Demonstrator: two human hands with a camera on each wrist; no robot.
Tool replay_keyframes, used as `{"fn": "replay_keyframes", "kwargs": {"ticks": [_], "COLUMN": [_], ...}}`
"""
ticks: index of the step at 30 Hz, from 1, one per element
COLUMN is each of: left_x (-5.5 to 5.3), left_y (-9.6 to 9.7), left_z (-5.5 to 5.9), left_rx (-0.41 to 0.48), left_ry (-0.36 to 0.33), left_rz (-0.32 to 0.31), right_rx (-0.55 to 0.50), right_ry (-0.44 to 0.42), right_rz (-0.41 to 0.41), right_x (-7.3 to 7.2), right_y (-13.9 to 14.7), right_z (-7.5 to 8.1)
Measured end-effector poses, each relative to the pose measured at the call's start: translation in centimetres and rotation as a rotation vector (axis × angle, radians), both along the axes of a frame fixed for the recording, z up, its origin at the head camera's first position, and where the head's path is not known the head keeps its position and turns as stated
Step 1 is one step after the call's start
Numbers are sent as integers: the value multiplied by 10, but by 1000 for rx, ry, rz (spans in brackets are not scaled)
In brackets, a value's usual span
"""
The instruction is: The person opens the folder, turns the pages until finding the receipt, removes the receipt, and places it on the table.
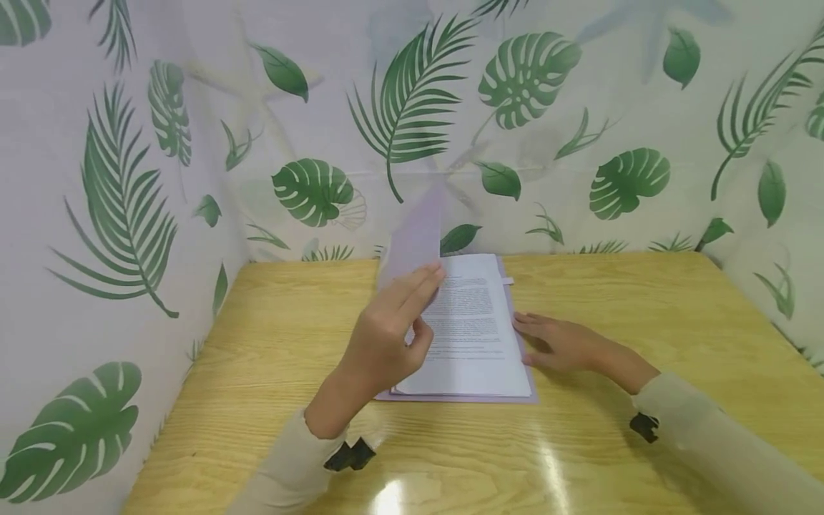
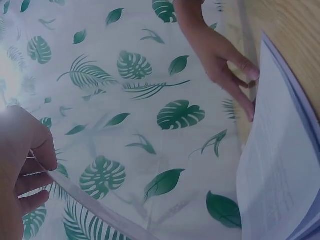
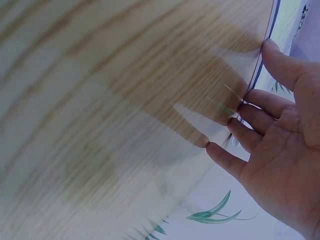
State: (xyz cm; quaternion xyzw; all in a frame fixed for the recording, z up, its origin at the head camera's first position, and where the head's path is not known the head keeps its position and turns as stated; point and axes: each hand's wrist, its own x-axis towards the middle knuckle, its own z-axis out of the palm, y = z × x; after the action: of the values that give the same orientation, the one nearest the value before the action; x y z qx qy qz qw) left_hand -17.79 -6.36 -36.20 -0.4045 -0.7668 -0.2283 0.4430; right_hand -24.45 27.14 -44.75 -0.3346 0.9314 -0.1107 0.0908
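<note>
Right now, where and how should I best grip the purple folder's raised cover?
Probably pinch the raised cover by its free edge, across both faces, coming from the near side, where the left hand holds it. It is thin and stands up off the white pages, so both faces look reachable there.

Glossy, grained wood tabletop (image 1: 283, 343) before me, folder cover (image 1: 416, 239) that looked smooth, plastic or card I couldn't tell, pages (image 1: 466, 315) of matt paper, my right sleeve (image 1: 714, 425) matt cloth.
</note>
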Motion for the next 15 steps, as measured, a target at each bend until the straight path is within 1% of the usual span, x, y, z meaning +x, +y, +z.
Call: {"fn": "replay_keyframes", "kwargs": {"ticks": [4, 7, 9, 15], "left_x": [-2, -3, -3, 1], "left_y": [-14, -25, -32, -55], "left_z": [10, 16, 20, 34], "left_rx": [-15, -41, -51, -74], "left_ry": [84, 114, 108, 61], "left_rz": [109, 187, 218, 286], "right_rx": [2, 3, 2, -8], "right_ry": [-15, -23, -23, -10], "right_rz": [-11, -17, -21, -24], "right_x": [2, 3, 3, 2], "right_y": [1, 0, 0, 0], "right_z": [-1, -1, -1, -1]}}
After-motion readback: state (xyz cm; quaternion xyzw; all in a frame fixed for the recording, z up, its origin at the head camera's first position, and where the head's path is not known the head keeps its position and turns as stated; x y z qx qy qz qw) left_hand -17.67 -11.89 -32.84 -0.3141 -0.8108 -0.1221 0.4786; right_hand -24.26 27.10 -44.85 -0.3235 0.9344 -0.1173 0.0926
